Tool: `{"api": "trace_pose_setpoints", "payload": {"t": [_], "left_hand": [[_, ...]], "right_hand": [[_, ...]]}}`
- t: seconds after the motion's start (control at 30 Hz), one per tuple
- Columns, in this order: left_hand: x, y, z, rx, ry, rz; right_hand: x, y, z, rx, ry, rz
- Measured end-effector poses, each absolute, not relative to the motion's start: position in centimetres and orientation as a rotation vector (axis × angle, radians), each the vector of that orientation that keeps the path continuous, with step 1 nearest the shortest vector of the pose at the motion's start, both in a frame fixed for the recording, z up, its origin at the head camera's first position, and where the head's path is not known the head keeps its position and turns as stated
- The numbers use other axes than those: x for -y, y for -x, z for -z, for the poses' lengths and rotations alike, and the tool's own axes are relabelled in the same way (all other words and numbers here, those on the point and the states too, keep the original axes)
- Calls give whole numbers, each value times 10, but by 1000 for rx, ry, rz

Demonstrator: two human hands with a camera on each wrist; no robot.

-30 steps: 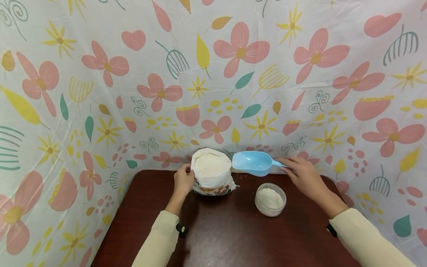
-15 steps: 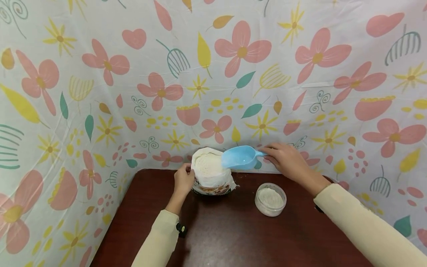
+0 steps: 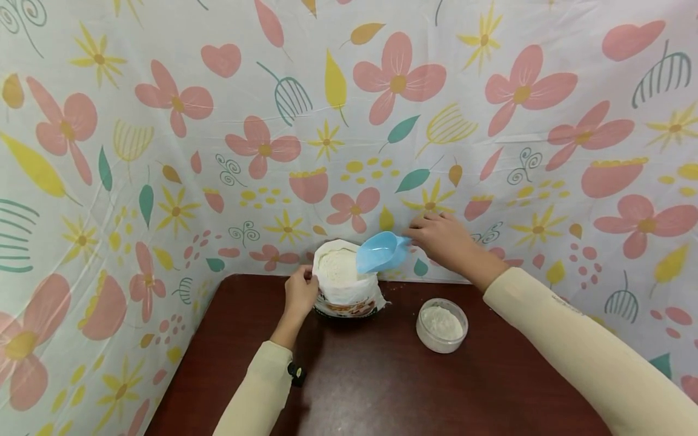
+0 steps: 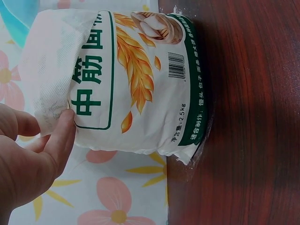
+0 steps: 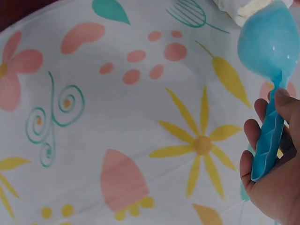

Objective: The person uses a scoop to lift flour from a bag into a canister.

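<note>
A white bag of flour [image 3: 349, 293] stands at the back of the table, its top rolled open and flour [image 3: 337, 266] showing inside. My left hand [image 3: 301, 293] pinches the folded rim on the bag's left side; the left wrist view shows the thumb and fingers [image 4: 61, 140] at that cuff. My right hand [image 3: 444, 239] grips the handle of a light blue scoop [image 3: 382, 251]. The scoop tilts down, its tip overlapping the bag's right rim in the head view. In the right wrist view, fingers curl round the ribbed scoop handle [image 5: 269, 136].
A round clear tub [image 3: 442, 342] holding white flour sits on the dark brown table [image 3: 371, 381], right of the bag. A flower-patterned cloth [image 3: 272, 200] hangs close behind the table. Some white specks of powder lie by the bag's right side.
My right hand has moved left and up with the scoop, which has gone from beside the bag to over its opening and now tips downward. The left hand stays at the rim.
</note>
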State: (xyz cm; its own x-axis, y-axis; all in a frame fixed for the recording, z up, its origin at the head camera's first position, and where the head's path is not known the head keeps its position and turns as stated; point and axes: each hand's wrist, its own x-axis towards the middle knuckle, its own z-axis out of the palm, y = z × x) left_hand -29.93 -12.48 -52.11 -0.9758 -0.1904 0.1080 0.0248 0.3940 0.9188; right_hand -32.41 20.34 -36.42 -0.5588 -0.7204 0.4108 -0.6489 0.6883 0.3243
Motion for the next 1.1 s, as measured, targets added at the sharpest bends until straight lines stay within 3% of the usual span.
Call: {"api": "trace_pose_setpoints", "payload": {"t": [0.7,1.1], "left_hand": [[123,298,518,2448,-151,1610],[124,300,519,2447,-155,1625]], "right_hand": [[-144,338,331,2376,-1120,712],[-124,340,336,2312,-1181,787]]}}
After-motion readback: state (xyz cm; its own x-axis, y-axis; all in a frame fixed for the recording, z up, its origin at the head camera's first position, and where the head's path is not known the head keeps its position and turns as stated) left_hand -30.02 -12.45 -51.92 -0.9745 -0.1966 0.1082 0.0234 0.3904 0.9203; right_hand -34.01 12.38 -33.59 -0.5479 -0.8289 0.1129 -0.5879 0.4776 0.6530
